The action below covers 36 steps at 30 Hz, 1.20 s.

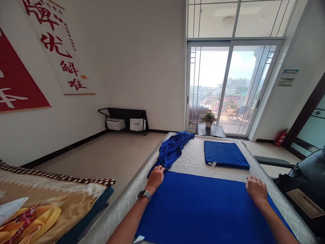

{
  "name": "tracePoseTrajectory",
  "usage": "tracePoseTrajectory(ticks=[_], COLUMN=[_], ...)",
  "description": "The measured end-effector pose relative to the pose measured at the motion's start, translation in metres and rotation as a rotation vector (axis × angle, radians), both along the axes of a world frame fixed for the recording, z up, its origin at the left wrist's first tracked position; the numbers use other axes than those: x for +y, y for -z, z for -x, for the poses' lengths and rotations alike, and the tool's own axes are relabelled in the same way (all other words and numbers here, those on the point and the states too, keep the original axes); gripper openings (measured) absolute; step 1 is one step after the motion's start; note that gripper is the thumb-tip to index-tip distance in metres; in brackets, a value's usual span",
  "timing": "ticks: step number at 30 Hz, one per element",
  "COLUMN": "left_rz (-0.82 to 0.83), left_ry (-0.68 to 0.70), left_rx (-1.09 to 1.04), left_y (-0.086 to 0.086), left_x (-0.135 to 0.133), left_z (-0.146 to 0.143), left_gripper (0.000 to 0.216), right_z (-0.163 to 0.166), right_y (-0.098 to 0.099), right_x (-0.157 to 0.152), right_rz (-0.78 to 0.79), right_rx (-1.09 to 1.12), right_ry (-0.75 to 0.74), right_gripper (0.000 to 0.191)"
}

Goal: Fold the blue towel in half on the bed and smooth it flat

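Pinching a flat blue cloth (203,210) by its far corners with left hand (156,177) and, apparently, right hand (257,189), wide apart over a mattress (191,157).

I have 1 white diamond-quilted mattress (193,159) out there, bearing 1 flat rectangular blue cloth (203,206); at that cloth's far left corner, 1 crumpled blue fabric heap (172,149); beyond its far edge, rightward, 1 folded blue fabric rectangle (225,154).
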<state>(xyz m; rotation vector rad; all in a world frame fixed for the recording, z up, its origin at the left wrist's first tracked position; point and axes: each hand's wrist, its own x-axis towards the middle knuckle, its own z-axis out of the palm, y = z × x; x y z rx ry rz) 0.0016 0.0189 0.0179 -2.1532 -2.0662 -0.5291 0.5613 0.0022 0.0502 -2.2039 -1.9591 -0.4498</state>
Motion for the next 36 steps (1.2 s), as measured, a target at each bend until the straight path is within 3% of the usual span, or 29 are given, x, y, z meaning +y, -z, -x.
tracePoseTrajectory(ticks=[2,4,6,8,10,13,15,18,24,28,31,36], left_rz=[-0.014,-0.018,0.000,0.020,0.021,-0.010,-0.024,-0.030,-0.036,-0.050,-0.038,-0.039], left_ry=[0.033,0.058,0.077,0.107,0.128,0.118,0.103,0.084,0.066,0.077,0.073,0.080], left_rx=[0.002,0.001,0.003,0.011,0.024,0.048,0.061,0.065,0.018,0.016,0.021,0.021], left_y=[0.002,0.008,0.018,0.031,0.043,0.056,0.059,0.059,0.059,0.060,0.057,0.051], left_x=[-0.008,-0.014,-0.018,-0.021,-0.021,-0.020,-0.020,-0.020,-0.019,-0.019,-0.021,-0.024], left_z=[-0.009,-0.014,-0.014,-0.010,-0.004,0.001,0.001,-0.001,-0.002,-0.002,-0.003,-0.004], left_gripper=[0.038,0.039,0.045,0.052,0.056,0.058,0.058,0.057,0.058,0.057,0.057,0.056], right_z=[0.066,0.139,0.209,0.266,0.304,0.322,0.310,0.263,0.109,0.026,-0.001,-0.007], right_y=[0.003,0.007,0.010,0.014,0.019,0.028,0.033,0.036,0.032,0.023,0.014,0.006], right_x=[-0.005,-0.014,-0.024,-0.031,-0.035,-0.033,-0.030,-0.026,-0.030,-0.045,-0.054,-0.053], right_rz=[0.016,0.071,0.135,0.189,0.243,0.315,0.342,0.373,0.318,0.146,0.096,0.048], right_rx=[0.000,0.095,0.212,0.315,0.374,0.403,0.391,0.344,0.209,0.129,0.121,0.113], right_ry=[-0.124,-0.355,-0.565,-0.672,-0.699,-0.633,-0.570,-0.471,-0.119,0.047,0.094,0.136], right_gripper=[0.040,0.045,0.050,0.056,0.062,0.068,0.068,0.068,0.065,0.043,0.035,0.036])
